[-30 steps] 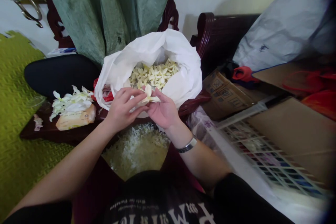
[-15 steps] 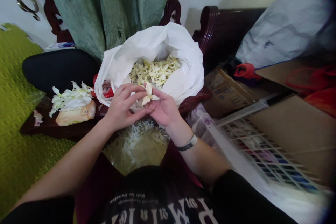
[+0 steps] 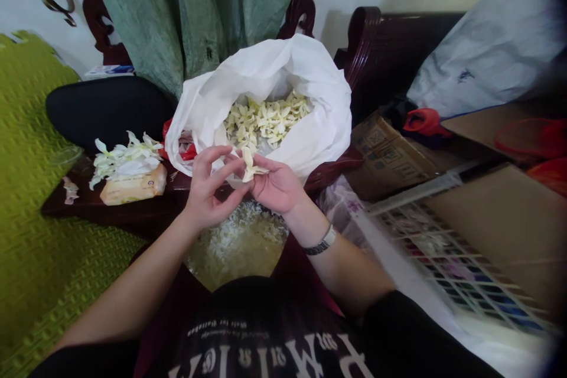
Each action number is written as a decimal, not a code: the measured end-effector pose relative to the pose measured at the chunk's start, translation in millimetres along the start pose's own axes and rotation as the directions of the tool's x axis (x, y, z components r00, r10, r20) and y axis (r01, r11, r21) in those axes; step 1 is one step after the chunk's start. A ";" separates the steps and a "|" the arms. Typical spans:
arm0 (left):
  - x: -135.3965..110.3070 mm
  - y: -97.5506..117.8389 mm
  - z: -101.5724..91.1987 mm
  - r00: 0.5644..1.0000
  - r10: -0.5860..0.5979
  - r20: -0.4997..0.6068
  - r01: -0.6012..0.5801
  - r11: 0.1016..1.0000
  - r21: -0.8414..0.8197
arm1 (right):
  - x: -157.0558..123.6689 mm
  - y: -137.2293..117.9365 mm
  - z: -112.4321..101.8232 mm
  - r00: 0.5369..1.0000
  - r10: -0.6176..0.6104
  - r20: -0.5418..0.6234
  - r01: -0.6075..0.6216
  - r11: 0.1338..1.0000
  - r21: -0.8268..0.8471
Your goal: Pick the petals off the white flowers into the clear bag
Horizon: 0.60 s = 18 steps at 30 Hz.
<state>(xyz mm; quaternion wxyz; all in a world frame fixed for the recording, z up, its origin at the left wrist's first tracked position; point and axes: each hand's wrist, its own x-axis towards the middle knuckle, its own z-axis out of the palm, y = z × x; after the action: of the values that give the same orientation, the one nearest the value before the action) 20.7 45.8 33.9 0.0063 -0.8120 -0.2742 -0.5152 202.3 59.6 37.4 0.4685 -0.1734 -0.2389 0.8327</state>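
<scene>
Here we go, right in the middle of the frame: a small creamy-white flower (image 3: 250, 165) sits between the two hands, just below the mouth of a white plastic bag (image 3: 266, 65). It's a narrow, waxy-looking bloom with slim, slightly curled petals. Its longest petal points up and a touch left, toward the bag, while a shorter one runs out right across the fingers, so the long axis stands nearly upright. The left hand (image 3: 210, 189) is pinching in from the flower's left side, thumb and forefinger closed against it. The right hand (image 3: 277, 184) lies open, palm up, with the bloom resting on its fingers, a dark wristband (image 3: 321, 241) on that wrist. Inside the bag, a heap of pale blossoms (image 3: 266, 121) fills the bottom, and a pile of white shreds (image 3: 237, 242) lies just beneath the forearms. Over on the left, on the dark wooden table (image 3: 110, 209), loose white petals (image 3: 126, 156) lie across a tan packet (image 3: 135, 186). A cardboard box (image 3: 390, 159) sits to the right, and a green mat (image 3: 44, 236) spreads along the left side.
</scene>
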 end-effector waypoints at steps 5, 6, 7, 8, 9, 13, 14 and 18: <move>0.9 16.7 -5.6 0.962 -0.271 -0.039 0.270 0.963 -0.019 | -3.9 9.6 12.1 0.989 -0.124 -0.082 0.127 0.991 0.038; 0.1 20.5 -4.6 0.932 -0.364 0.001 0.363 0.929 -0.077 | -4.8 12.7 15.2 0.979 -0.179 -0.103 0.183 0.983 0.031; -0.9 23.9 -2.9 0.890 -0.451 0.062 0.455 0.877 -0.153 | -5.6 15.9 18.2 0.965 -0.232 -0.124 0.236 0.971 0.020; -2.1 26.8 -0.5 0.839 -0.527 0.134 0.543 0.805 -0.240 | -6.3 19.1 21.0 0.950 -0.280 -0.141 0.284 0.959 0.007; -3.3 28.8 2.2 0.783 -0.589 0.198 0.619 0.714 -0.326 | -6.6 22.3 23.3 0.935 -0.319 -0.153 0.321 0.947 -0.009; -6.6 29.1 11.8 0.636 -0.718 0.282 0.713 0.408 -0.570 | -6.6 33.2 27.7 0.904 -0.394 -0.165 0.387 0.919 -0.073; -6.4 27.8 12.6 0.621 -0.738 0.263 0.704 0.379 -0.600 | -6.9 35.3 27.5 0.905 -0.393 -0.164 0.383 0.919 -0.090; -1.4 22.7 6.3 0.593 -0.770 0.237 0.713 0.364 -0.599 | -12.4 39.2 22.2 0.933 -0.340 -0.114 0.324 0.936 -0.140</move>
<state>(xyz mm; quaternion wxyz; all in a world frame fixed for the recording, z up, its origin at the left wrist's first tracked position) 35.8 27.8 35.9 -0.4914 -0.5272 -0.4155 -0.5550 169.8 26.2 34.6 0.6066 -0.2147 -0.2814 0.7119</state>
